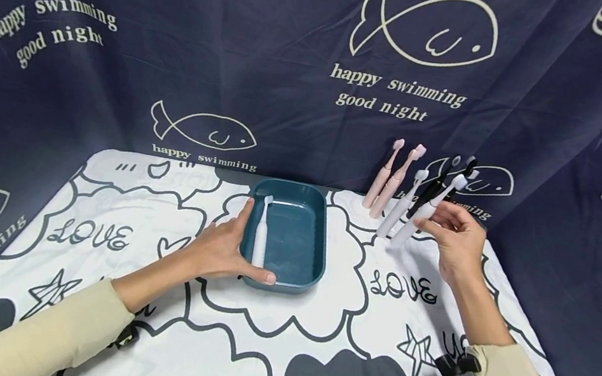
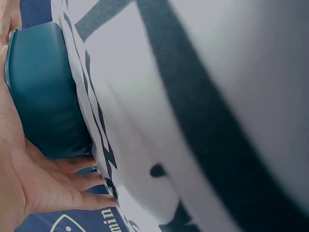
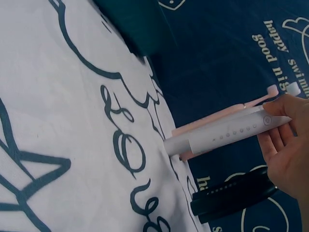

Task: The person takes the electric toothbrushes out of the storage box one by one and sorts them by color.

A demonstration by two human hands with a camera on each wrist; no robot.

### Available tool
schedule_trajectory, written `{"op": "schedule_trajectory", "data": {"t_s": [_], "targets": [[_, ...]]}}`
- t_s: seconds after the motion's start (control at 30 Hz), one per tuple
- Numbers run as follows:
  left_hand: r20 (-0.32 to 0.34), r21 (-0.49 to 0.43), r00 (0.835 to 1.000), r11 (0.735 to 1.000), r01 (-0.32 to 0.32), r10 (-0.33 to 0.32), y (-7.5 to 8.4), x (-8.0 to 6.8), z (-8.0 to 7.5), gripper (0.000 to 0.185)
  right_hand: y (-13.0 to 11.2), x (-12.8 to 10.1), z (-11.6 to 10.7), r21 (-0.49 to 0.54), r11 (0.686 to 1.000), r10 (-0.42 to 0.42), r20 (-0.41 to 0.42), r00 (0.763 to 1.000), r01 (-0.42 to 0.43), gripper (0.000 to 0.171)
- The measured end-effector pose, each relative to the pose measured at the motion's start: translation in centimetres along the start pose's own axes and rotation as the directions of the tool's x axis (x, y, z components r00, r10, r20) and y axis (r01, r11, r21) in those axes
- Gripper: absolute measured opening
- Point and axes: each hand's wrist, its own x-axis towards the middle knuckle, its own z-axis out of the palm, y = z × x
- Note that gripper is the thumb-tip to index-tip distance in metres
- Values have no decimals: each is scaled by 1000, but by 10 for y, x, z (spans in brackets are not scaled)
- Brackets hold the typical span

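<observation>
A teal tray (image 1: 305, 240) stands mid-table with one white electric toothbrush (image 1: 261, 237) lying in it. My left hand (image 1: 223, 244) rests against the tray's left wall, fingers straight along it and thumb along the near rim; in the left wrist view the palm (image 2: 34, 183) lies flat on the tray's side (image 2: 43, 96). My right hand (image 1: 440, 224) pinches another white toothbrush (image 1: 424, 217) near its head; the brush slants with its base on the cloth. In the right wrist view the thumb (image 3: 277, 108) presses on this brush (image 3: 227, 133).
Two pink toothbrushes (image 1: 389, 178), a white one (image 1: 404, 204) and black ones (image 1: 440, 182) lean against the dark fish-print backdrop at the back right. A black-and-white cartoon cloth (image 1: 280, 339) covers the table. The backdrop closes in both sides.
</observation>
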Motion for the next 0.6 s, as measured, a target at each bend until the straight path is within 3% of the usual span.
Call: {"op": "schedule_trajectory", "data": {"t_s": [0.27,0.6], "targets": [[3,10,1000,1000,5,-5,-1,0,0,172,14,11,-6,-91,996,-1,-43,999,-3,56],[-5,10,1000,1000,3,-3,-1,1,0,173,26,22,-4,-126,992,22,-76,997,-32,51]]}}
